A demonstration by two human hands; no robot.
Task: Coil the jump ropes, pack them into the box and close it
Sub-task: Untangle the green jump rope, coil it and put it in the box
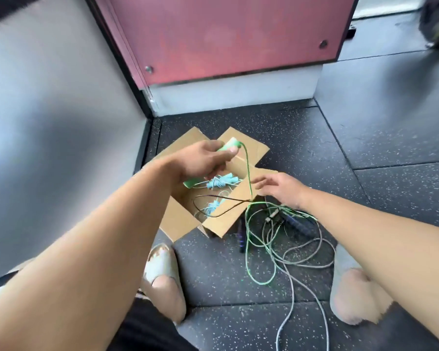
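An open cardboard box (221, 221) sits on the floor with its flaps spread. Inside lie two coiled light-blue jump ropes (219, 184) and a loop of thin black cord (221, 201). My left hand (208, 158) grips the green handles (51, 147) of a green jump rope above the box. Its green cord (249, 173) hangs down and trails over the box edge to the floor. My right hand (279, 187) hovers with fingers spread beside that cord, at the box's right flap. A tangle of green and grey rope (284, 252) lies on the floor to the right.
Dark handles (298, 224) of another rope lie in the tangle by the box. My feet in pale slippers (162, 264) stand on the speckled black rubber floor. A grey wall is on the left and a red panel (226, 34) behind the box.
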